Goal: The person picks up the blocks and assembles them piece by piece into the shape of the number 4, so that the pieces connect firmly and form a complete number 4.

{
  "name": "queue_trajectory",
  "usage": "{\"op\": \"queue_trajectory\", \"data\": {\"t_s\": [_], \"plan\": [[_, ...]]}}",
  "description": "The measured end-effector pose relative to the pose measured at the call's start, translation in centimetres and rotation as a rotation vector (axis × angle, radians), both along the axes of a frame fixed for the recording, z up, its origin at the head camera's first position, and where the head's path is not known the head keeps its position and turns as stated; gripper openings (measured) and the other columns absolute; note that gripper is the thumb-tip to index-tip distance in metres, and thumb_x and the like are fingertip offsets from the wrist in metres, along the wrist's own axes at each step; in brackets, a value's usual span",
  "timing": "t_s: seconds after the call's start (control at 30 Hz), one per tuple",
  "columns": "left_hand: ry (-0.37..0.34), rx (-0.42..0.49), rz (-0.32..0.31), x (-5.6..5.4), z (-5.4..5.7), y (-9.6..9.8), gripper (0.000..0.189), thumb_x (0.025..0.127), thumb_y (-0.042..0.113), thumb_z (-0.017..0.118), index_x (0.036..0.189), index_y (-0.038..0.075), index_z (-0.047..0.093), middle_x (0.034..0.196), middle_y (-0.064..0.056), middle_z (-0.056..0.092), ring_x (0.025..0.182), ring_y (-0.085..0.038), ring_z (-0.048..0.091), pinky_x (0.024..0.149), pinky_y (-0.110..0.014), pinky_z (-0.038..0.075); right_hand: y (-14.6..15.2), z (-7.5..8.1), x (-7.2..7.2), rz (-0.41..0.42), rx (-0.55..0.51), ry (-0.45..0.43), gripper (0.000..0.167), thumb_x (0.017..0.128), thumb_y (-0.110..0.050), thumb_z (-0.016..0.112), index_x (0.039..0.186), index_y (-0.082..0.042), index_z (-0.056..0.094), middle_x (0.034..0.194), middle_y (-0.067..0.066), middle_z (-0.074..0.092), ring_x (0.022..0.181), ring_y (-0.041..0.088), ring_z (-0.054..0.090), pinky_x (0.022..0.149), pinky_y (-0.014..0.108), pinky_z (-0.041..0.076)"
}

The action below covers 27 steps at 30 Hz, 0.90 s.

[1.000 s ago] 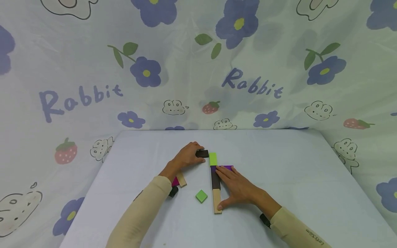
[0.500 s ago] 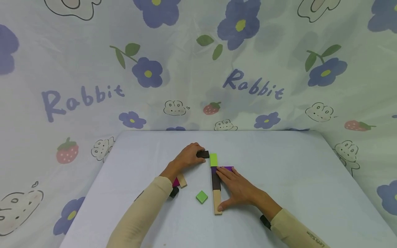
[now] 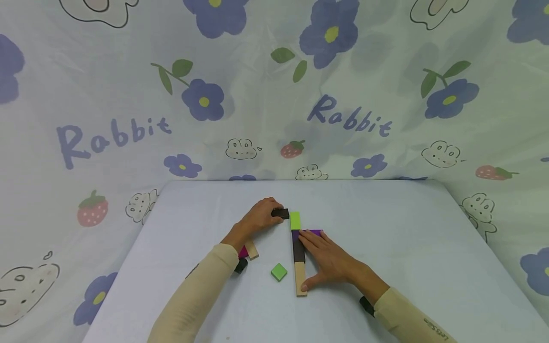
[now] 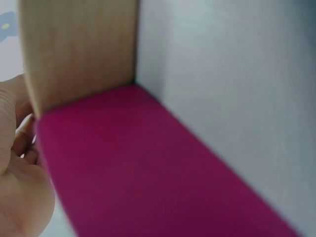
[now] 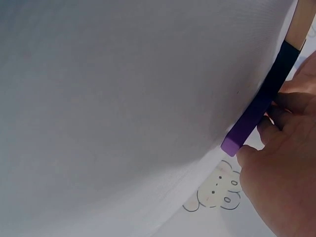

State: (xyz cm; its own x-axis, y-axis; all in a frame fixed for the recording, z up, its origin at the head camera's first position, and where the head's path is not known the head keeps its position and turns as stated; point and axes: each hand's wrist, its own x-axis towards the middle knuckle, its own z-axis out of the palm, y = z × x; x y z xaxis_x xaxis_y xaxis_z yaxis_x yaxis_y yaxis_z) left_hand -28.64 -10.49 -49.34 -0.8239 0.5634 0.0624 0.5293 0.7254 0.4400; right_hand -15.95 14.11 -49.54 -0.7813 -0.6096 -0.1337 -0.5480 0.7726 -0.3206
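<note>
My left hand pinches a small black block between thumb and fingers, just left of a lime green block. That green block heads a straight row, followed by a dark block and a plain wooden block. My right hand lies over the row's right side with fingers extended; its fingertips touch the dark block and its thumb rests on the wooden one. A purple block sticks out to the right, partly under the fingers. In the right wrist view, the purple block shows below the hand.
A green block lies turned left of the row. Near my left forearm are another wooden block and a magenta block, both large in the left wrist view. Black objects sit at both wrists. A printed curtain hangs behind the white table.
</note>
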Motion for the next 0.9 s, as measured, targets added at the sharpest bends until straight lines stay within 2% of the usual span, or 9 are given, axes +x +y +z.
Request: {"op": "queue_trajectory", "data": {"t_s": [0.43,0.9], "plan": [[-0.007,-0.018,0.007,-0.13,-0.15,0.04,0.037,0.09,0.02,0.079,0.121,0.002,0.072,0.116,-0.011,0.067,0.107,-0.025,0.061,0.1,-0.042,0.047,0.04,0.06,0.05,0.006,-0.001,0.003,0.132,0.063,-0.085,0.07,0.16,-0.007,0.026,0.167,0.007,0.021,0.154,0.025,0.016,0.122,0.052,0.012],[-0.014,-0.022,-0.002,0.48,0.67,0.36,0.039,0.09,0.021,0.079,0.124,0.003,0.07,0.117,-0.011,0.066,0.108,-0.025,0.06,0.102,-0.042,0.046,0.3,-0.02,-0.03,0.02,-0.025,0.02,0.131,0.064,-0.084,0.071,0.16,-0.005,0.027,0.167,0.008,0.022,0.153,0.026,0.018,0.121,0.053,0.014]]}}
